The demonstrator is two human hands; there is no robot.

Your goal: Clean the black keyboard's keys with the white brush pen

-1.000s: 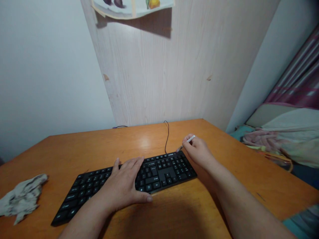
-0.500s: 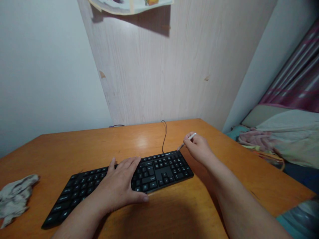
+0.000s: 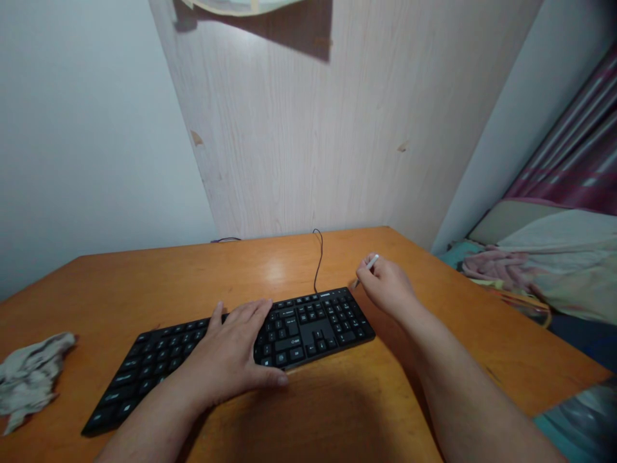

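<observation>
A black keyboard [image 3: 321, 331] lies at a slant on the wooden desk. My left hand [image 3: 234, 350] spans its middle, holding it, with the fingers reaching the far edge and the thumb along the near edge. The keys under the palm are hidden. My right hand [image 3: 385, 283] is closed round a slim white-handled stick that looks like a small brush [image 3: 372, 262]. Its darker, thin tip points down just beside the keyboard's far right corner; whether it touches is too small to tell.
A crumpled grey cloth [image 3: 33, 379] lies on the desk [image 3: 270, 270] at the left. The keyboard's cable [image 3: 320, 257] runs back towards the wall. Beyond the desk's right edge is bedding [image 3: 554, 251], with a patterned curtain [image 3: 573, 141] above.
My right hand has shifted the brush slightly right, from the keyboard's far edge to just off its corner. The left hand stays in place on the keyboard.
</observation>
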